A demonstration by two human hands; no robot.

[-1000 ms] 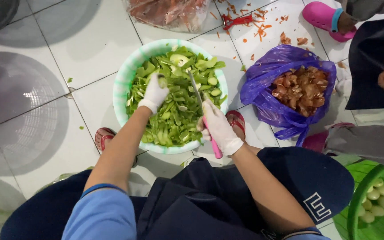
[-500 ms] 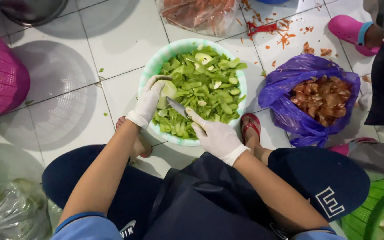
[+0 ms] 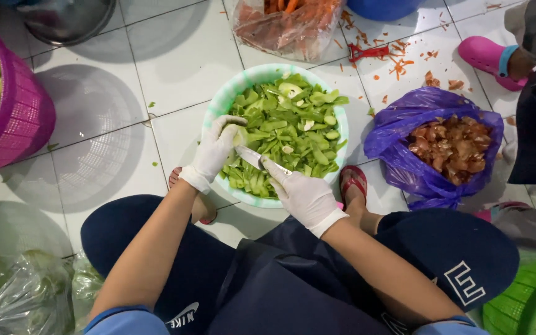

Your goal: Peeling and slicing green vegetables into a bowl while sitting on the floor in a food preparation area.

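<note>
A white tiled floor [image 3: 94,99] carries everything here: a pale green basin [image 3: 221,102] of cut green vegetable pieces stands at the middle, with an open purple plastic bag [image 3: 398,133] of brown peelings just to its right. A magenta basket [image 3: 23,118] sits at the left edge, a clear bag of carrots [image 3: 280,28] lies beyond the basin, and orange carrot scraps [image 3: 404,62] are scattered over the tiles near a red peeler [image 3: 367,53].

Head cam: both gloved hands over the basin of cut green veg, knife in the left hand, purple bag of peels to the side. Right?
One thing is off. The head view shows the knife in the right hand, while the left hand holds a green piece against the blade. The rest stands: both hands gloved, over the basin of cut green vegetables, purple bag beside it.
</note>
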